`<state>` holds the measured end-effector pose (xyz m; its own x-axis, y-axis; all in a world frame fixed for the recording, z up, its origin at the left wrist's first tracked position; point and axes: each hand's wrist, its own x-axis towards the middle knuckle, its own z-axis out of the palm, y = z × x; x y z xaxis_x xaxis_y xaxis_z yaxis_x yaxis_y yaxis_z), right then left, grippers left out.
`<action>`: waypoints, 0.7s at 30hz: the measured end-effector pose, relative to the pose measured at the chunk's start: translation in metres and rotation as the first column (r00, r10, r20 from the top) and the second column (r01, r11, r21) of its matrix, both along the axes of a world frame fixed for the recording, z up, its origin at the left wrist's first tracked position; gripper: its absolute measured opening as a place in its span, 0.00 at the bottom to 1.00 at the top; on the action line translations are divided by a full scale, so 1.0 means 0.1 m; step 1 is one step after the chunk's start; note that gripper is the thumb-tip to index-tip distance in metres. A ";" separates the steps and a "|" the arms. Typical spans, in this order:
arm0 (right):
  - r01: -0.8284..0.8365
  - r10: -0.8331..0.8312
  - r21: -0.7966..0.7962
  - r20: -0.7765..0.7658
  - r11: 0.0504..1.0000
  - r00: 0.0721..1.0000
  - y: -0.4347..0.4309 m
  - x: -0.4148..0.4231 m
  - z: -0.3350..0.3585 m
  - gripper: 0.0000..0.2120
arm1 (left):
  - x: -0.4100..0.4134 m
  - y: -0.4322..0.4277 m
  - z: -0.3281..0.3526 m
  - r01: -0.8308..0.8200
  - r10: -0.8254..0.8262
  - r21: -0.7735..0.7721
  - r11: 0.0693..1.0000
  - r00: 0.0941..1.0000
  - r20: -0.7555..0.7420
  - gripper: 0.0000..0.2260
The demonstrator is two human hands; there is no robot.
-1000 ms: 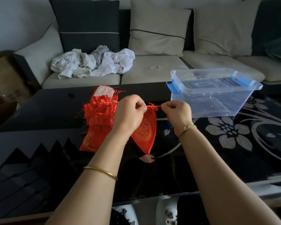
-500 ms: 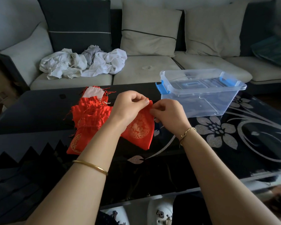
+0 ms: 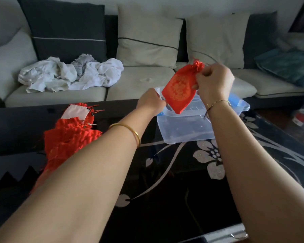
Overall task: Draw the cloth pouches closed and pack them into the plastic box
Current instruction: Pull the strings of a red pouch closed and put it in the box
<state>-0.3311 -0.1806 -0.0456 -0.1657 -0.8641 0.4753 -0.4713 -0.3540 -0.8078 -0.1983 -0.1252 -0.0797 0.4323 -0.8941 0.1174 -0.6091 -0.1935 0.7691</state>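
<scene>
A red cloth pouch [image 3: 179,90] with a gold pattern hangs tilted over the clear plastic box [image 3: 186,131], its mouth gathered shut. My right hand [image 3: 213,83] pinches it at the gathered top and cord. The pouch's lower tip dips to the box's rim level. My left hand [image 3: 150,102] rests at the box's left rim by the blue handle, with its fingers curled over the edge. A pile of red pouches [image 3: 68,137] lies on the table to the left, with a pale one on its far end.
The box stands on a black glass table [image 3: 165,190] with a silver flower pattern. Behind it runs a pale sofa [image 3: 139,85] with cushions and a heap of white clothes [image 3: 70,74].
My right hand has lifted the pouch from the table up and right over the box. My left hand let go of the pouch and moved to the box's left rim.
</scene>
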 end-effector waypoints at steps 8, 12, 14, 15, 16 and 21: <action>0.085 -0.062 0.076 -0.262 0.993 0.963 -0.56 0.05 -0.12 0.09 | 0.01 -0.19 -0.03 -0.021 0.019 0.112 0.993 1.000 0.021 0.17; -0.145 0.289 0.354 -0.396 0.924 0.872 -0.63 0.30 -0.24 0.08 | 0.12 -0.12 -0.02 -0.042 0.051 0.140 0.989 0.997 -0.066 0.11; -0.207 0.427 0.519 -0.350 0.830 0.834 -0.60 0.44 -0.26 0.08 | 0.20 -0.07 0.00 -0.029 0.046 0.165 0.986 0.994 -0.095 0.11; -0.218 0.479 0.581 -0.344 0.784 0.807 -0.61 0.49 -0.27 0.06 | 0.23 -0.04 0.00 -0.018 0.037 0.175 0.984 0.993 -0.110 0.10; -0.218 0.531 0.638 -0.351 0.739 0.772 -0.58 0.55 -0.25 0.04 | 0.27 -0.01 0.01 -0.007 0.030 0.183 0.983 0.992 -0.125 0.10; -0.194 0.660 0.821 -0.266 0.538 0.703 -0.65 0.65 -0.20 0.09 | 0.41 0.12 0.02 0.023 0.010 0.199 0.980 0.986 -0.165 0.08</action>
